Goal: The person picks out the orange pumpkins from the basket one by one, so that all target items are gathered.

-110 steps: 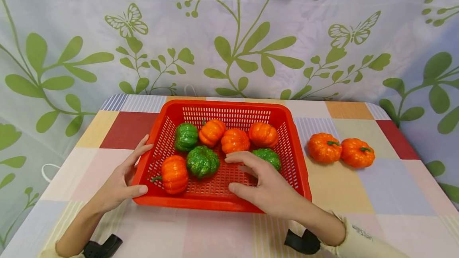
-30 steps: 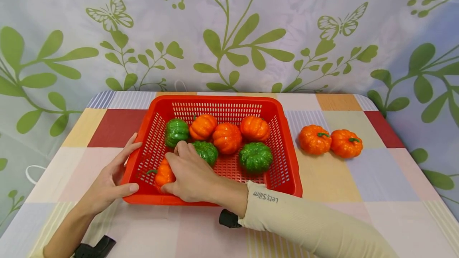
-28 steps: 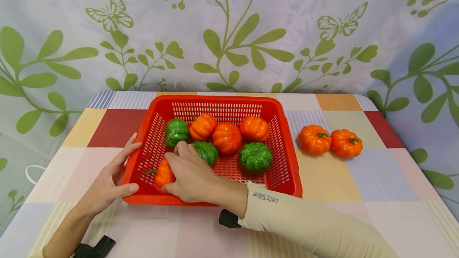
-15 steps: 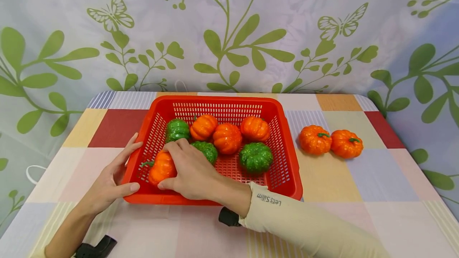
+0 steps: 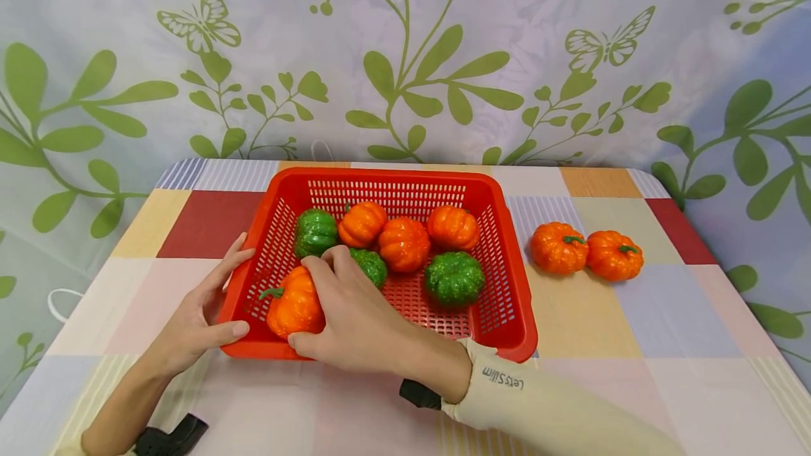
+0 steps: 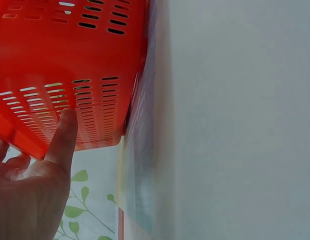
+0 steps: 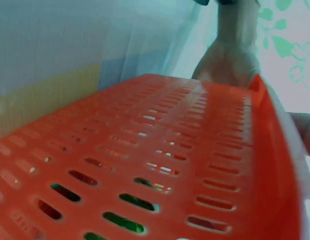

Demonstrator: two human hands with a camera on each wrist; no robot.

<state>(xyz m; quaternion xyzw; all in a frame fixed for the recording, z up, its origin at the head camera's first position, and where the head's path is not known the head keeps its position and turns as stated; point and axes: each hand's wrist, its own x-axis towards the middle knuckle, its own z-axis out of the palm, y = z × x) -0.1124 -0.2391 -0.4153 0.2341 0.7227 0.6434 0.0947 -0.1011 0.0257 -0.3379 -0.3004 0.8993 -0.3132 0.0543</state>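
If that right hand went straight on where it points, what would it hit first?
The right hand holds an orange pumpkin, so that comes first; beyond, probably the red basket's left wall, though depth is unclear and the dark green pumpkin sits close.

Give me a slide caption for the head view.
Right hand grips a green-stemmed orange pumpkin; left hand touches the red slotted plastic basket.

Bright, even light covers the tabletop [image 5: 709,343] to its far corners (glints speckle the orange pumpkins [image 5: 404,245]), while the right wrist view looks hazy, softening the red basket [image 7: 272,190].
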